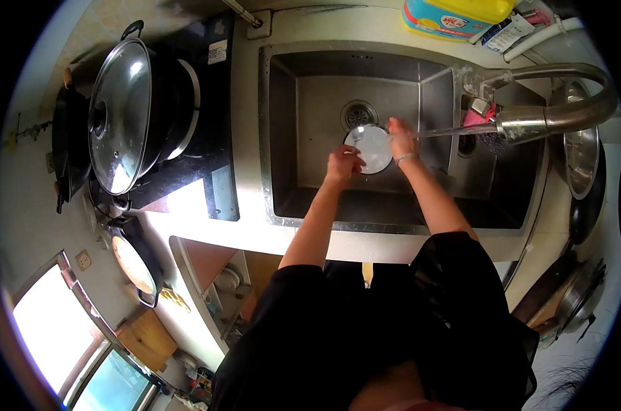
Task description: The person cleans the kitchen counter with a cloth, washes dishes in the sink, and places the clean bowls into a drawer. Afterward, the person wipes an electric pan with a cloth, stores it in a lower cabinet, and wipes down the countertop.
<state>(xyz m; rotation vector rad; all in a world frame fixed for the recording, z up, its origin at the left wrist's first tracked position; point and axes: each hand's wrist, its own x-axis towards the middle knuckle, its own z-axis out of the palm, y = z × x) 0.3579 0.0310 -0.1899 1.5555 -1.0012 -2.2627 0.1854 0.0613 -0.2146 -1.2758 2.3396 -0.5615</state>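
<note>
A white bowl with a dark rim (371, 148) is held over the basin of the steel sink (310, 198), just below the drain (359, 115). My left hand (345, 166) grips its lower left edge with bent fingers. At its right edge is my right hand (402, 140), closed on the rim, a bracelet round the wrist. A stream of water runs from the faucet (550, 122) onto my right hand and the bowl's right side.
On the left, a large lidded pot (122, 116) stands on the black stove (218, 137). A yellow jug (454, 15) is behind the sink. Right of the sink are a metal bowl (581, 154) and stacked pans (574, 301). A pink cloth (476, 116) lies near the faucet.
</note>
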